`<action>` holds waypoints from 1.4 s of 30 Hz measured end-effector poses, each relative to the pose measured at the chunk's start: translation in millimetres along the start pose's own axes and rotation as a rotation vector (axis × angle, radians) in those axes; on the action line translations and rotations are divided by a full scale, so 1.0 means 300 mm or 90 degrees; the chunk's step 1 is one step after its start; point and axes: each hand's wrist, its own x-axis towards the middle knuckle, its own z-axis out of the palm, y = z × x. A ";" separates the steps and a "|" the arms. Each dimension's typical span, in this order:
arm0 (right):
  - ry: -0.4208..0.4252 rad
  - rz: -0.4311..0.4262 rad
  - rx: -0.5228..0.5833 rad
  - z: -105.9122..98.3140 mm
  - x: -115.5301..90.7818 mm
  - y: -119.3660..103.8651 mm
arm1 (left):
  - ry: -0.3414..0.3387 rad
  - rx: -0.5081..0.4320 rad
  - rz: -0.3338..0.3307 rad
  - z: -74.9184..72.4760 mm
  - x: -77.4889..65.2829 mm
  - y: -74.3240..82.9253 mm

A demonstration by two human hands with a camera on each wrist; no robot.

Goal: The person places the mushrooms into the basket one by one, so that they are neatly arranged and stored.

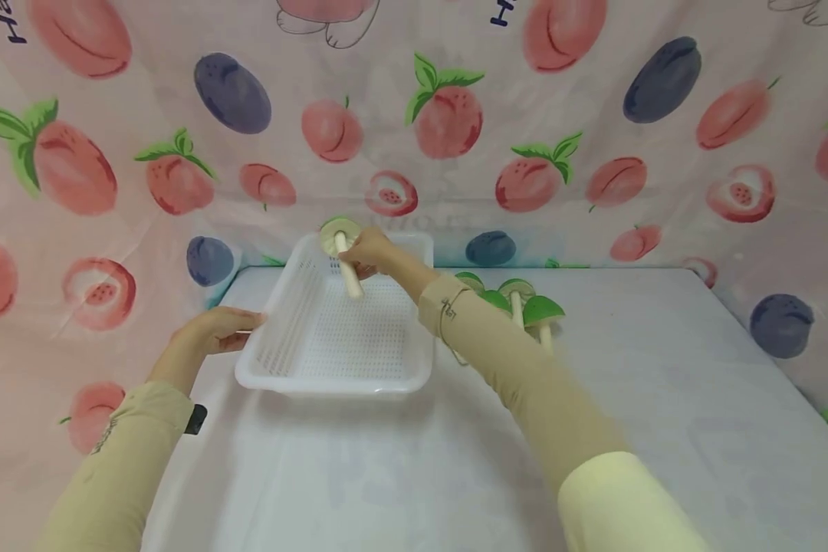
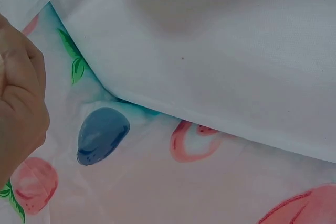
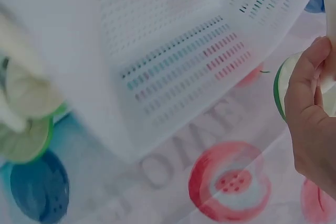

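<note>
Above the far end of a white plastic basket (image 1: 331, 386), my right hand (image 1: 376, 251) pinches a mushroom (image 1: 349, 276) by its pale stem. Its green-edged cap points away, with the gilled underside showing. My left hand (image 1: 217, 331) grips the basket's left rim, fingertips over the edge and thumb lower down. Bare perforated floor shows inside the basket. In the left wrist view only part of the left hand (image 2: 21, 98) appears, at the left edge. The right wrist view catches the right hand (image 3: 312, 108) around the stem, beside the green-rimmed cap (image 3: 280, 90).
Several more green-capped mushrooms (image 1: 541, 310) lie in a group on the white table (image 1: 662, 399), right of the basket and partly behind my right sleeve. A fruit-printed cloth (image 1: 414, 176) hangs behind the table and along its sides.
</note>
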 end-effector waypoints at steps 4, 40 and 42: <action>-0.018 0.034 0.041 0.079 0.200 0.080 | -0.002 -0.007 -0.002 0.011 0.007 -0.019; 0.061 0.227 0.106 0.419 0.736 0.455 | -0.001 0.009 0.014 0.006 -0.001 -0.008; 0.061 0.226 0.109 0.437 0.801 0.486 | 0.000 0.011 0.018 0.003 -0.005 -0.005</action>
